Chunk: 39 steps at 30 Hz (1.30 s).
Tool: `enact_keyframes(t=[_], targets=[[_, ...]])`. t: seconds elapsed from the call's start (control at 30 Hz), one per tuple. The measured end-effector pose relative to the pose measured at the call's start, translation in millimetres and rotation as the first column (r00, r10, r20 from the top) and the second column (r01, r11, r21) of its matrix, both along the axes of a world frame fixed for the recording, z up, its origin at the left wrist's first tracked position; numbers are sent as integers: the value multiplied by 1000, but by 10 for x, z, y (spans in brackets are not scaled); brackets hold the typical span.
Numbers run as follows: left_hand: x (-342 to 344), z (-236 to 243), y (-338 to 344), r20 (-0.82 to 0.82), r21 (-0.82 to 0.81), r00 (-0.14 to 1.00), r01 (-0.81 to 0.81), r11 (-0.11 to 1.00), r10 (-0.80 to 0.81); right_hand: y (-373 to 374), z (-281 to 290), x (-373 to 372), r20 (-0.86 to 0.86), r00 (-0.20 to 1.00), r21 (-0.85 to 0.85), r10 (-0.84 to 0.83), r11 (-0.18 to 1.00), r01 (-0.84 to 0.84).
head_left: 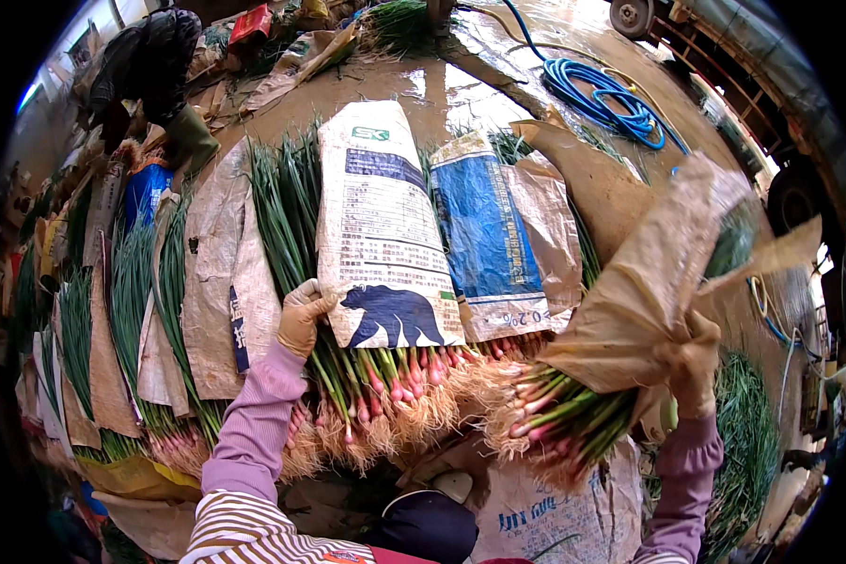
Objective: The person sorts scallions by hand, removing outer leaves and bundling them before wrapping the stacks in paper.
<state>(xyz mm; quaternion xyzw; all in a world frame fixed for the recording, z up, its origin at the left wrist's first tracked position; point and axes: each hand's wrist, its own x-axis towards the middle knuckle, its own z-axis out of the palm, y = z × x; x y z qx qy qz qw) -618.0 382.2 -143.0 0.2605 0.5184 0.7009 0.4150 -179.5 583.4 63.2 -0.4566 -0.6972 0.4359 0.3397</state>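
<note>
Spring onions with pink bulbs and pale hairy roots (414, 376) lie in a row of bundles in front of me, partly covered by paper sacks. My left hand (305, 315), in a tan glove, is closed at the lower left edge of a white printed sack (371, 226) with a dark bear picture. On the right, my right hand (694, 362), also gloved, grips a spring onion bundle (573, 414) wrapped in a crumpled brown sack (630, 301). That bundle is held up at a tilt, roots toward the middle. Its far leaves are mostly hidden by the sack.
A blue-and-white sack (489, 235) covers neighbouring onions. More wrapped bundles (141, 320) line the left. A coiled blue hose (606, 99) lies on the wet floor ahead. Loose green leaves (743, 451) are heaped at right. A person in green boots (193, 136) bends over at far left; a truck (771, 85) stands far right.
</note>
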Motion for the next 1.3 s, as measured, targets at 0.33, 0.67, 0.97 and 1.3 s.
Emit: enact_keyframes(t=[0.33,0.67,0.97,1.3], targets=[[12,-54,30,-26,19,999,-22,1000,22,303,-1214,-2118,-177,893,-212,414,870,-446],[920,1254,1353,-923,251,357,280,927,143,675,-1999,-2024,105,955,89,278,954,-288],[466,-213,3009,-909,-365,-178,-100,926,-378,-378,-1874,-1020,103,979,637,-178,767,73],[-12,-740,3134,-908,-418,11,25,908,-418,9,-2796,-723,-677,677,-341,-288,938,58]])
